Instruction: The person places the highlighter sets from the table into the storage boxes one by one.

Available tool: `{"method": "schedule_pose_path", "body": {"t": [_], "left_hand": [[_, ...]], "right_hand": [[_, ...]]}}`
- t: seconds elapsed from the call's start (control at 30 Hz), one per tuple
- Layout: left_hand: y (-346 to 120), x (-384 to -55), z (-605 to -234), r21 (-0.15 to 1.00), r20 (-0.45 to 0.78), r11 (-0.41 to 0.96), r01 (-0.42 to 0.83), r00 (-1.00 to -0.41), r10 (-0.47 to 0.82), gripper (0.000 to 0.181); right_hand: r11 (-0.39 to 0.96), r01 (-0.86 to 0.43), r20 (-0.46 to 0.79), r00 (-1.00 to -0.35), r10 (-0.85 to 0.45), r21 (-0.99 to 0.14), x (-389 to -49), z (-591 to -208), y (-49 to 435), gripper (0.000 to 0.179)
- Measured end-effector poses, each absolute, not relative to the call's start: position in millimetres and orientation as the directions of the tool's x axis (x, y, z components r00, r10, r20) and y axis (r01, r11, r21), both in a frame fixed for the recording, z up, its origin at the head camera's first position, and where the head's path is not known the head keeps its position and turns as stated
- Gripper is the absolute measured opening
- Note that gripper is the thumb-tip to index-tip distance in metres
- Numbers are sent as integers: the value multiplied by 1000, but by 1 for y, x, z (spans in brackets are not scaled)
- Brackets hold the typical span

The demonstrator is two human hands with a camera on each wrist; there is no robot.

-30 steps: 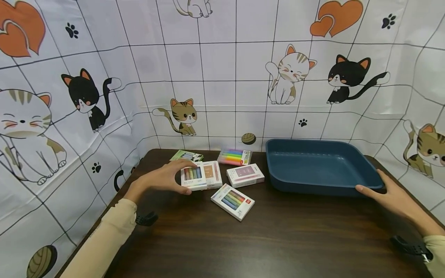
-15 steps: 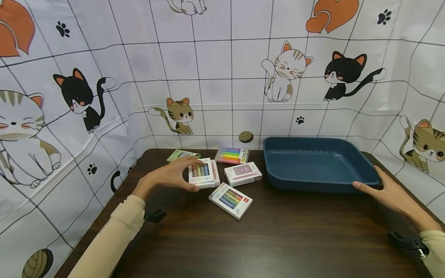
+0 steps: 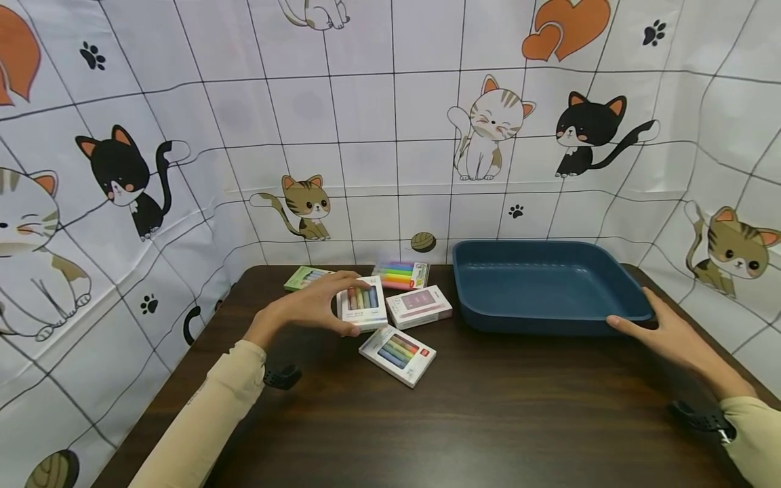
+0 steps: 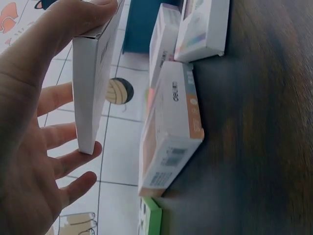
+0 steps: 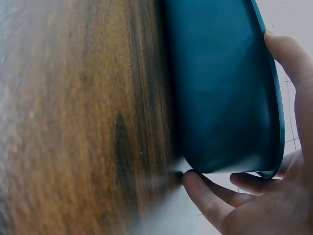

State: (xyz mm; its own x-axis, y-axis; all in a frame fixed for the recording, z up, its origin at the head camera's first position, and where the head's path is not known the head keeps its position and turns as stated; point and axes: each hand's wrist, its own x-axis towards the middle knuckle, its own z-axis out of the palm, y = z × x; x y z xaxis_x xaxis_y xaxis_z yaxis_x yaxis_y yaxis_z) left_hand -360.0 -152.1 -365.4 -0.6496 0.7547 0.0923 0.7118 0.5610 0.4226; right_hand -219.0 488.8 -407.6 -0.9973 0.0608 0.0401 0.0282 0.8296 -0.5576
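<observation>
My left hand (image 3: 314, 308) grips a white box of coloured pens (image 3: 363, 303) by its edges, thumb on the near side and fingers on the far side. In the left wrist view this box (image 4: 95, 73) is off the table, above an orange-striped box (image 4: 171, 132), with my left hand (image 4: 29, 137) round it. My right hand (image 3: 662, 332) holds the near right corner of a dark blue tray (image 3: 549, 285). In the right wrist view the thumb of my right hand (image 5: 254, 196) lies on the tray's rim (image 5: 274, 98) and its fingers curl under the corner.
On the dark wooden table (image 3: 488, 420) lie a pink-labelled box (image 3: 419, 306), a white box of coloured pens (image 3: 397, 355), a pack of neon highlighters (image 3: 401, 275) and a green box (image 3: 303, 277). A cat-print cloth (image 3: 366, 135) walls in the back and sides.
My left hand has lifted its box of pens and carried it right, over the orange-striped box. My right hand stays on the tray's corner.
</observation>
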Motion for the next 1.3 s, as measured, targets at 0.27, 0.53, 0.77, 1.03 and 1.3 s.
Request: {"method": "schedule_pose_path", "body": {"t": [0.27, 0.53, 0.77, 1.03, 1.3], "left_hand": [[-133, -362, -361, 398, 92, 564, 724, -643, 760, 90], [-102, -366, -361, 364, 104, 532, 765, -601, 792, 91], [-86, -369, -363, 329, 100, 534, 779, -591, 800, 91], [-80, -368, -356, 328, 106, 531, 782, -588, 802, 90], [-67, -368, -352, 323, 115, 509, 798, -567, 816, 88]], "right_hand": [[831, 28, 47, -997, 64, -556, -221, -409, 489, 109], [829, 37, 44, -996, 74, -558, -218, -409, 488, 110], [825, 48, 33, -996, 80, -562, -219, -407, 487, 110], [829, 38, 44, -996, 76, -558, -220, -404, 486, 109], [831, 36, 39, -997, 70, -555, -220, -406, 486, 109]]}}
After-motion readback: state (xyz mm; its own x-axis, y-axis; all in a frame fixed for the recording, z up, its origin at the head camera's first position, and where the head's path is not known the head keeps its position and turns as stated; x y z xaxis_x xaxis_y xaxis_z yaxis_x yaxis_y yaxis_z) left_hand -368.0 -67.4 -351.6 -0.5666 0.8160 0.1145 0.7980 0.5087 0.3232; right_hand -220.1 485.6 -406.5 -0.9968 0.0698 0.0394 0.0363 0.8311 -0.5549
